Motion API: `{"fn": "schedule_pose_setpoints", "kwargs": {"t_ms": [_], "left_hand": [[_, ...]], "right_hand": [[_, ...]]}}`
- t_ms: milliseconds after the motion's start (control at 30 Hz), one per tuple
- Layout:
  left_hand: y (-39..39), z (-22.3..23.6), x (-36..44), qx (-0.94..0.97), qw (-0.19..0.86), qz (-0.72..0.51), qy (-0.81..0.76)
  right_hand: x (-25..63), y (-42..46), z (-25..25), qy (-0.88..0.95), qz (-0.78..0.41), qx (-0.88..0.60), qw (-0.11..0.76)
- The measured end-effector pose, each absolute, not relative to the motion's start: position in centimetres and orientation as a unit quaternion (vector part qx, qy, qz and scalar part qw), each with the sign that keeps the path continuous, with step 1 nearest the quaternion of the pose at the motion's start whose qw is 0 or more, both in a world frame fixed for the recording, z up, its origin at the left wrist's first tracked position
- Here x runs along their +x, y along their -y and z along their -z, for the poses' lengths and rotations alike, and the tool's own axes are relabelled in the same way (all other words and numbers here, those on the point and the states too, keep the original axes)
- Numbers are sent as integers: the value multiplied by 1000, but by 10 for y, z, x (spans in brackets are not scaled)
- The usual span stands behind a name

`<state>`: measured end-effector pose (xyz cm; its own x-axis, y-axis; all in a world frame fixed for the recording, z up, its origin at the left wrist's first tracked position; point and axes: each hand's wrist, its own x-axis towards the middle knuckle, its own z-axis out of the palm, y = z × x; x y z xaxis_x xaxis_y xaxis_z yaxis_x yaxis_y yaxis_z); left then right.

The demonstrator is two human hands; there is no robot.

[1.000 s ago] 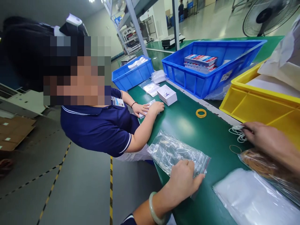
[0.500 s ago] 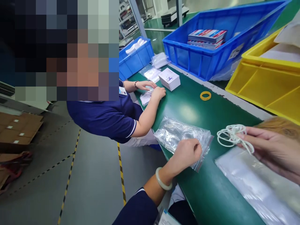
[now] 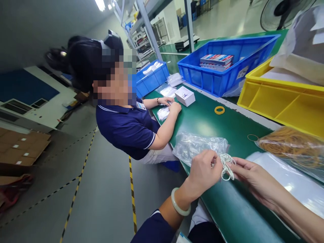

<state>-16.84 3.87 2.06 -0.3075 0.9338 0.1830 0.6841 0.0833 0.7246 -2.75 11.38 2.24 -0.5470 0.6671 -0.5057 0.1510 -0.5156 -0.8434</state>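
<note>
My right hand (image 3: 253,177), coming in from the right, pinches a looped bundle of thin white cord (image 3: 227,166) between thumb and fingers. My left hand (image 3: 205,170), with a pale bangle on its wrist, is closed, its fingertips meeting the left side of the cord; the exact grip is partly hidden. Behind my left hand a clear plastic bag (image 3: 196,143) lies crumpled on the green table (image 3: 202,123). White plastic sheets or bags (image 3: 291,180) lie under and beside my right forearm.
Past the bag, a co-worker (image 3: 131,131) handles small packets near a white box (image 3: 185,96). Yellow rubber bands (image 3: 219,110) lie mid-table; a bag of brown rubber bands (image 3: 291,143) is at right. Blue bins (image 3: 212,76) and a yellow bin (image 3: 278,104) line the far side.
My right hand has brought the cord bundle leftward, and my left hand now meets it. The view has tilted up, showing more of the room and the rubber-band bag.
</note>
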Motion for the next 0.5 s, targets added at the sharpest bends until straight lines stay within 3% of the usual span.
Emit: {"fn": "schedule_pose_setpoints", "kwargs": {"t_ms": [233, 500], "left_hand": [[-25, -41, -169, 635, 190, -324, -675], [-12, -52, -160, 682, 129, -261, -671]], "right_hand": [[-14, -104, -37, 421, -794, -402, 176], [-11, -92, -31, 411, -811, -373, 183]]}}
